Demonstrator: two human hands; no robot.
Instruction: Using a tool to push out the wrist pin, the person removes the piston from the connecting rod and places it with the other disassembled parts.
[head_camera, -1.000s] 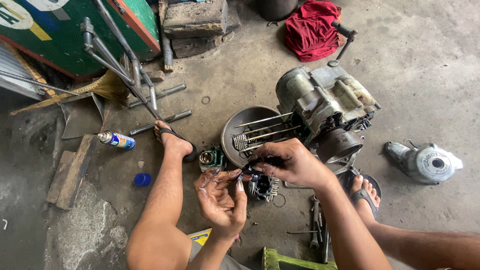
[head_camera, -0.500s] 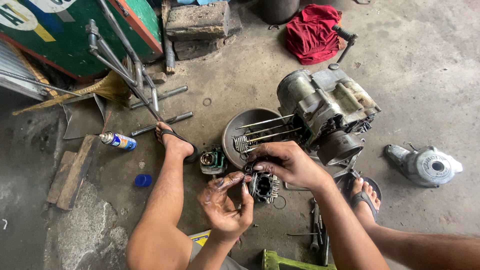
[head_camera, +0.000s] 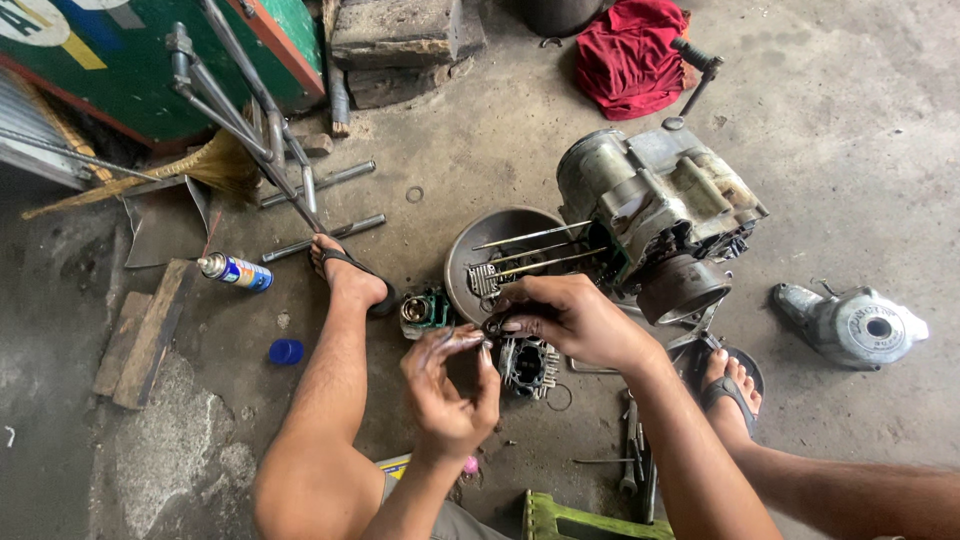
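Greasy concrete floor (head_camera: 480, 150) lies under a cylinder head (head_camera: 528, 365), resting just below both hands. The right hand (head_camera: 570, 318) is curled shut, pinching what may be a small dark part (head_camera: 492, 326) over the head. The left hand (head_camera: 447, 385) is half open, fingertips up beside it. An engine block (head_camera: 655, 205) and metal bowl (head_camera: 480, 240) sit behind.

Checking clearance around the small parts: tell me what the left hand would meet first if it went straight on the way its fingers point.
Probably the right hand: the left hand points up toward it, fingertips nearly touching.
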